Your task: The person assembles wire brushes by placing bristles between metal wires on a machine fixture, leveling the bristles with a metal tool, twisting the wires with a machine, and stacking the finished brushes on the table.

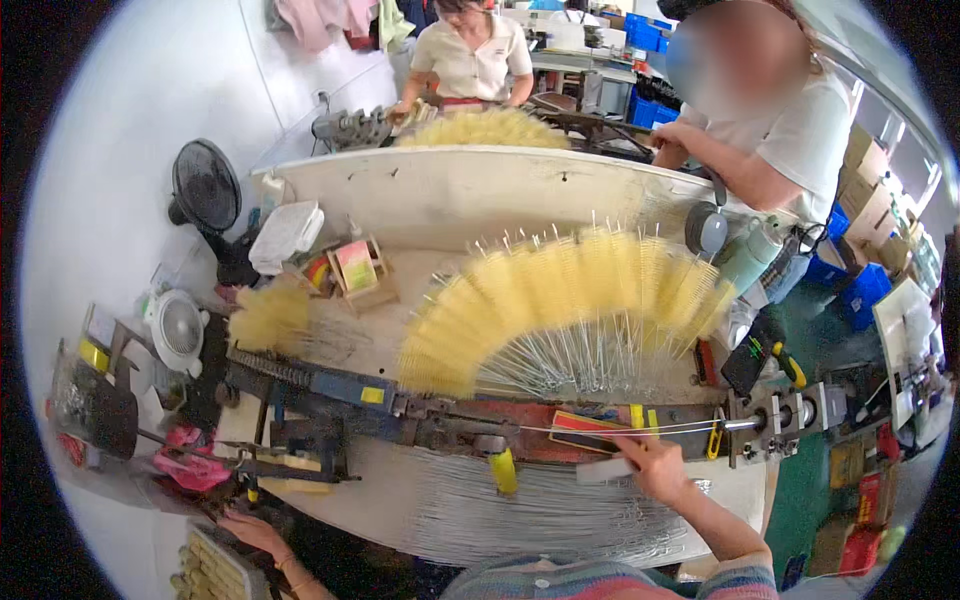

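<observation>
Two thin metal wires (690,427) stretch across the bench machine, from a dark clamp (450,425) to a round metal chuck (775,415). My right hand (660,470) is at these wires with its fingers closed on them. Beside its fingertips is a pale flat piece (605,470); whether the hand touches it I cannot tell. My left hand (255,535) is low on the left, fingers stretched out near a dark lever (195,500). Beyond the machine, yellow-bristled brushes (570,275) with wire stems lie fanned out. Many straight wires (530,510) lie in front of me.
A smaller yellow bristle bundle (270,317), a wooden box (360,275), a black fan (207,185) and a white fan (178,330) stand left. A low partition (480,195) crosses behind. Two people are beyond it. Yellow-handled pliers (790,367) lie right.
</observation>
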Action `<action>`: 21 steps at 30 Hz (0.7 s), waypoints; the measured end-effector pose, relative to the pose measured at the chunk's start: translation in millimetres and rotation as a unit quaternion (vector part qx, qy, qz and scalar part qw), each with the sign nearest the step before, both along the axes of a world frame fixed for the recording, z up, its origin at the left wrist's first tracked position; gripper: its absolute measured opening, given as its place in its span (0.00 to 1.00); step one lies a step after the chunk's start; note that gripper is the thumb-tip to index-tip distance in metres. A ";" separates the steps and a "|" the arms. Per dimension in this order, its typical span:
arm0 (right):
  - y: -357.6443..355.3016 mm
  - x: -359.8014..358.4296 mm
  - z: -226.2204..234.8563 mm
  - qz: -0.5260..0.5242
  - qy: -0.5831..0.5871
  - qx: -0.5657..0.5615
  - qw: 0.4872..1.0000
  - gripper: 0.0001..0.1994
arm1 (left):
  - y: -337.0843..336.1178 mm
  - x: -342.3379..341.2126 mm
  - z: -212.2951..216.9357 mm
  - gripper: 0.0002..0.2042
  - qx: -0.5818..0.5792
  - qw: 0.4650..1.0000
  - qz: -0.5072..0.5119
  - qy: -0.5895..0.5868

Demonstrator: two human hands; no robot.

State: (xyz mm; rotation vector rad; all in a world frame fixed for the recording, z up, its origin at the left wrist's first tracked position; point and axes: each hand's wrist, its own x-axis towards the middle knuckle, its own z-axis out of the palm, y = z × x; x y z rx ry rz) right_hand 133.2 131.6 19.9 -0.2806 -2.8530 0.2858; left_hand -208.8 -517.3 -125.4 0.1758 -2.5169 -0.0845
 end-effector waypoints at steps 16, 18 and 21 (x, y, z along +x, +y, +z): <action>-3.5 3.2 3.0 -0.034 0.056 -0.025 0.998 0.18 | 258.6 76.3 98.8 0.14 0.671 0.599 -0.130 -0.418; -8.3 17.0 15.0 -0.016 0.124 -0.014 0.992 0.19 | 258.5 67.0 92.6 0.12 0.707 0.547 -0.131 -0.430; 6.5 8.7 26.5 -0.100 0.200 0.011 0.975 0.19 | 257.0 68.3 94.1 0.09 0.631 0.553 -0.198 -0.507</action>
